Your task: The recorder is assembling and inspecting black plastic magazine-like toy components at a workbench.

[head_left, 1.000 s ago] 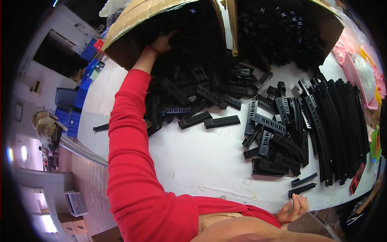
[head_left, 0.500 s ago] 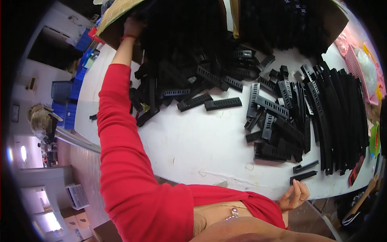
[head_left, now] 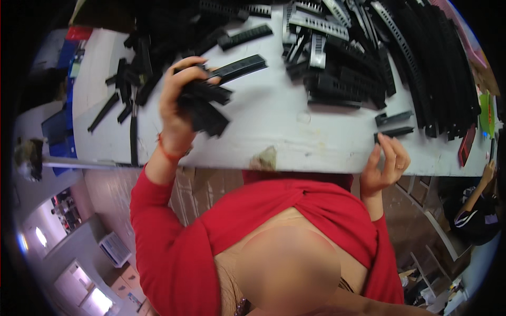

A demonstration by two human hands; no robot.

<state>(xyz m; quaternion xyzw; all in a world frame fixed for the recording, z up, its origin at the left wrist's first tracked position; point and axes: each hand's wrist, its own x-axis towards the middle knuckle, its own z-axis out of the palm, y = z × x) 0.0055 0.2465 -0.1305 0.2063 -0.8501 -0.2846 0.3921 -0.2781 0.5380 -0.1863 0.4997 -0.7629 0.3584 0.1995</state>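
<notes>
A long white desk (head_left: 295, 142) with a worn, chipped front edge spans the upper half of the view. Left of the desk stand stacked blue plastic crates (head_left: 58, 124), with a red bin (head_left: 79, 32) beyond them. Below the desk runs a pinkish tiled floor (head_left: 105, 184). Further down-left of the desk, pale grey walls (head_left: 79, 247) carry bright glowing lights (head_left: 41, 236). Right of the desk a second person in dark clothing (head_left: 474, 210) sits low near the floor.

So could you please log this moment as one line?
left hand: grips black strips | right hand: empty, at table edge | strip pile: on table
</notes>
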